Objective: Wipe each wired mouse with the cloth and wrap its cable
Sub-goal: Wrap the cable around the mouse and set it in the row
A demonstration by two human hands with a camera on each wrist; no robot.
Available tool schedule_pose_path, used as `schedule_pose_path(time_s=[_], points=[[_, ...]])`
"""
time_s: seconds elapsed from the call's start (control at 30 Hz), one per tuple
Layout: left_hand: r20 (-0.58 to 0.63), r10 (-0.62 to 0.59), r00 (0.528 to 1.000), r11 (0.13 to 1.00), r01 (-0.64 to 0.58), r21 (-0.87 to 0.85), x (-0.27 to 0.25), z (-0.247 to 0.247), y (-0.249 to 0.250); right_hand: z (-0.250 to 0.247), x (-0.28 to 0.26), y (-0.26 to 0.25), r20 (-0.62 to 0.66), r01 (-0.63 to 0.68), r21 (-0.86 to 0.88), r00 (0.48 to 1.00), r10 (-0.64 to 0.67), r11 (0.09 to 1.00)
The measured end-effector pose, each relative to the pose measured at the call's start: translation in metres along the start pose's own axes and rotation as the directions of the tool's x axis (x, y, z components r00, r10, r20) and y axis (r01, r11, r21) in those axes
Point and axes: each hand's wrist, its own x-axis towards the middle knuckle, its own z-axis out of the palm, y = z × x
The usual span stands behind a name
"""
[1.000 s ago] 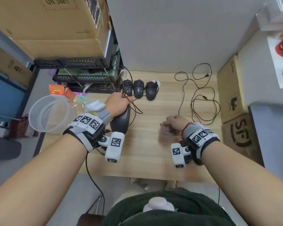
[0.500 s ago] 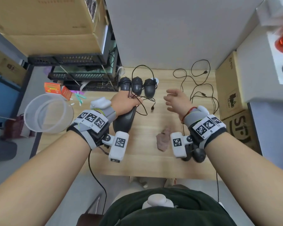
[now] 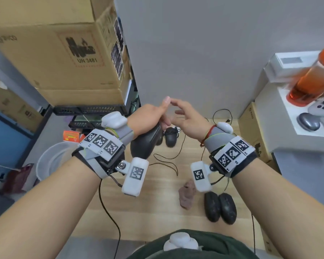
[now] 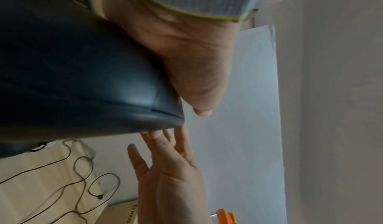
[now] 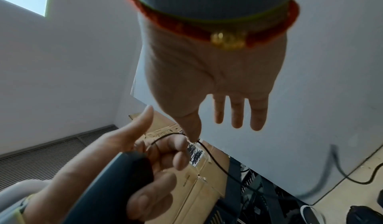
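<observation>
A person's left hand [image 3: 148, 116] holds a smooth, matte-black, rounded plastic wired mouse [image 3: 145, 142] raised above a pale wood-grain table [image 3: 157, 208], fingers curled round its front end and the thumb pointing up. In the right-wrist view the mouse's thin black cable [image 5: 209, 152] leaves the front of the mouse, loops over the left hand's fingers [image 5: 178, 145] and runs down toward the table. The right hand [image 3: 190, 122] hovers just beside the left, fingers straight and spread; its thumb tip meets the cable, and whether it pinches the cable cannot be told.

On the table lies a small crumpled, soft pinkish-brown cloth [image 3: 185, 195], and just to its right two oval black mice [image 3: 220, 207] rest side by side, touching. Further back another black mouse [image 3: 170, 137] sits near the wall, with loose loops of thin black cable [image 3: 221, 116] to its right.

Left of the table stands a round translucent plastic bin [image 3: 51, 161]; what it holds cannot be made out. Large brown corrugated cardboard boxes [image 3: 60, 49] are stacked at upper left. On a white shelf at right stand an orange translucent bottle [image 3: 310, 83], a white game controller [image 3: 322, 109] and a glossy grey mouse [image 3: 308, 124].
</observation>
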Motion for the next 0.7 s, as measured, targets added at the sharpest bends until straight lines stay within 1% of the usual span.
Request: schedule_pose_path(time_s=[0.03,0.1,0.13,0.2,0.3,0.37,0.47,0.53,0.6,0.67,0.7], points=[[-0.008,0.0,1.0,1.0,0.0,-0.004,0.0,-0.004,0.007,-0.002,0.001,-0.005,0.047,0.024,-0.022,0.999,-0.023,0.999],[-0.072,-0.021,0.997,1.0,0.022,0.007,0.001,-0.009,0.016,-0.001,0.001,-0.01,0.129,0.059,-0.061,0.99,-0.051,0.996],[-0.105,-0.038,0.994,0.999,0.04,0.016,0.003,-0.011,0.018,0.001,0.002,-0.009,0.154,0.043,-0.032,0.987,-0.038,0.999],[-0.199,-0.058,0.978,0.997,0.069,0.047,0.005,-0.015,0.022,0.004,0.001,-0.009,0.163,0.006,0.067,0.986,-0.017,0.998],[-0.348,-0.073,0.935,0.997,0.071,-0.019,0.009,-0.019,0.029,0.009,-0.004,-0.01,0.221,-0.073,0.247,0.975,0.017,0.966],[-0.422,-0.071,0.904,0.997,0.058,-0.043,0.014,-0.021,0.028,0.016,-0.009,-0.011,0.247,-0.114,0.297,0.968,0.039,0.948],[-0.53,-0.038,0.847,0.999,0.022,-0.036,0.019,-0.018,0.028,0.024,-0.012,-0.012,0.284,-0.109,0.341,0.959,0.008,0.934],[-0.556,-0.032,0.831,0.998,-0.006,-0.066,0.019,-0.016,0.029,0.028,-0.014,-0.014,0.273,-0.073,0.33,0.962,-0.021,0.941],[-0.544,-0.031,0.839,0.994,-0.032,-0.107,0.02,-0.013,0.025,0.031,-0.013,-0.013,0.224,-0.065,0.371,0.974,-0.022,0.926],[-0.475,-0.037,0.879,0.972,-0.079,-0.222,0.016,-0.013,0.02,0.031,-0.013,-0.009,0.174,-0.061,0.449,0.985,-0.02,0.892],[-0.413,-0.049,0.909,0.947,-0.089,-0.308,0.012,-0.014,0.017,0.029,-0.014,-0.007,0.163,-0.062,0.469,0.986,-0.017,0.881]])
